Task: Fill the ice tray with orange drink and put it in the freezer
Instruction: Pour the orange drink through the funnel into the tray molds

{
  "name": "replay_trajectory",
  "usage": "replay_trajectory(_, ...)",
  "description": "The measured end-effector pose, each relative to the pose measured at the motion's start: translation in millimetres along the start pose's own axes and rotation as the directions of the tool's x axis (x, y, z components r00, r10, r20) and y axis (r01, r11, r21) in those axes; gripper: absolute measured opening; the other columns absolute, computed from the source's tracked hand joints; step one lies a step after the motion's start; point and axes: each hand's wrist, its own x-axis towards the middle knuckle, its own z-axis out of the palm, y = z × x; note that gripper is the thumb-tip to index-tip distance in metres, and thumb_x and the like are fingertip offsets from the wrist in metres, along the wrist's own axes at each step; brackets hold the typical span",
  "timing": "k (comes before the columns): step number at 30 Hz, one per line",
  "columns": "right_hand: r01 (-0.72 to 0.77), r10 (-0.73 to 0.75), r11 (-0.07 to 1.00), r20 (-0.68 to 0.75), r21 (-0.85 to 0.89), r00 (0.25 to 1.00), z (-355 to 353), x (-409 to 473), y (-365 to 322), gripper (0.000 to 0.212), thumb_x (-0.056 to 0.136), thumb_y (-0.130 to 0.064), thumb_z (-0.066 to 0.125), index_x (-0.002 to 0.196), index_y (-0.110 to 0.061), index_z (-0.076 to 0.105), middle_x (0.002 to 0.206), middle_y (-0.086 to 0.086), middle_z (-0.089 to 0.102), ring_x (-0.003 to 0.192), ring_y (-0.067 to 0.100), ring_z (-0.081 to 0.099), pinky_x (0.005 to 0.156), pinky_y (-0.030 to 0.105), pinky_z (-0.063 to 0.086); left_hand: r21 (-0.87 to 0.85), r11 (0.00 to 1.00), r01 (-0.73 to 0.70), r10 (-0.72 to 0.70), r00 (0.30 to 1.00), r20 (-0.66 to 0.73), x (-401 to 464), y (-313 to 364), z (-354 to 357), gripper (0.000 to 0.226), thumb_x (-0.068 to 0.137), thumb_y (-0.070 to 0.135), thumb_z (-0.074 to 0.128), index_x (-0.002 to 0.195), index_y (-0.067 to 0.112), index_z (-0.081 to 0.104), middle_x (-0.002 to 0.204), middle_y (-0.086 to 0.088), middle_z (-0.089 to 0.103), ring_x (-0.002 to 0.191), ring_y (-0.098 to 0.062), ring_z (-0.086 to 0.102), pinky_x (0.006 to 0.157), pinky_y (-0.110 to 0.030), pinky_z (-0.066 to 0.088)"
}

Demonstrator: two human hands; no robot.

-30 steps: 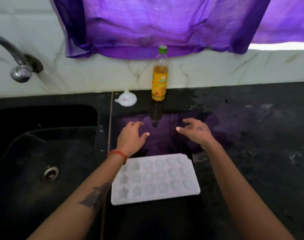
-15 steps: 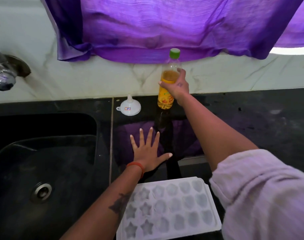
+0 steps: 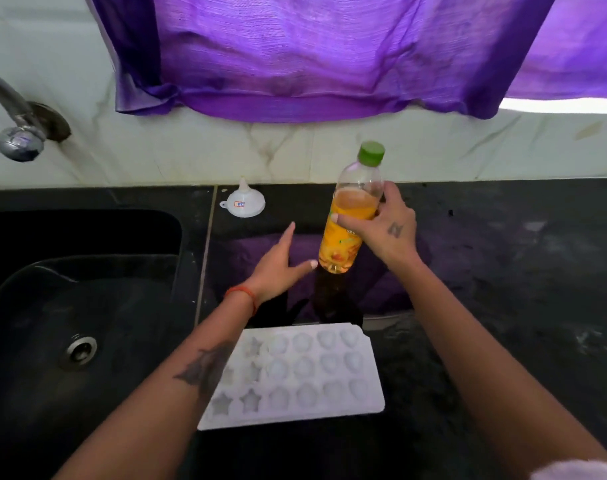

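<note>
Two bare hands worked over a dark stone table (image 3: 502, 271). At the far left a curved metal tap (image 3: 16, 129) came out of the pale marble wall above a black sink (image 3: 35, 323) with a round steel drain (image 3: 82, 349). Just right of the sink's edge, against the wall, a small white plastic funnel (image 3: 244, 202) sat upside down with its spout pointing up. The left hand (image 3: 279, 268), with an orange thread band at the wrist, was spread wide with straight fingers, its thumb tip just beside the base of a clear plastic bottle of orange drink (image 3: 350, 220). That bottle, capped in green, leaned slightly to the right, and whether its base touched the table could not be told. The right hand (image 3: 386, 230) gripped it around the middle, fingers curled across the label. Nearer the person, between the two forearms, a white plastic ice tray (image 3: 305, 372) with star and round cells lay flat on the table, its cells empty. A purple cloth (image 3: 312, 53) hung along the wall above.
</note>
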Motion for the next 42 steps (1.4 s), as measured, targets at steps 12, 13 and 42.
replay_trajectory(12, -0.015, 0.014, 1.000, 0.242, 0.003, 0.970, -42.2, -66.3, 20.9, 0.079, 0.064, -0.047, 0.080, 0.130, -0.025, 0.041, 0.113, 0.000, 0.065, 0.101, 0.019, 0.063, 0.082, 0.033, 0.053, -0.339, 0.931, -0.135, 0.147, 0.989, 0.010, -58.5, 62.7, 27.1, 0.051, 0.086, 0.030, 0.065, 0.134, 0.025, 0.048, 0.124, 0.001, 0.061, 0.113, -0.017, 0.058, 0.075, -0.019, 0.048)
replay_trajectory(13, -0.042, 0.035, 0.999, 0.331, 0.014, 0.943, -49.5, -63.6, 18.4, 0.086, 0.066, -0.043, 0.081, 0.137, -0.025, 0.036, 0.120, 0.003, 0.062, 0.107, 0.021, 0.060, 0.087, 0.034, 0.052, -0.340, 0.933, -0.121, 0.141, 0.989, 0.035, -60.6, 65.3, 24.9, 0.054, 0.083, 0.032, 0.067, 0.133, 0.026, 0.048, 0.124, 0.002, 0.060, 0.112, -0.016, 0.058, 0.077, -0.020, 0.049)
replay_trajectory(42, 0.676, -0.248, 0.582, 0.692, -0.452, 0.678, -107.2, 6.2, -89.8, 0.044, 0.090, -0.042, 0.055, 0.123, -0.013, 0.061, 0.118, 0.008, 0.064, 0.102, 0.024, 0.060, 0.086, 0.030, 0.046, -0.181, 0.929, -0.323, 0.311, 0.946, -0.092, -36.5, 111.0, 31.4, 0.072, 0.068, 0.037, 0.079, 0.124, 0.047, 0.036, 0.128, -0.004, 0.055, 0.119, -0.021, 0.053, 0.098, -0.047, 0.047)
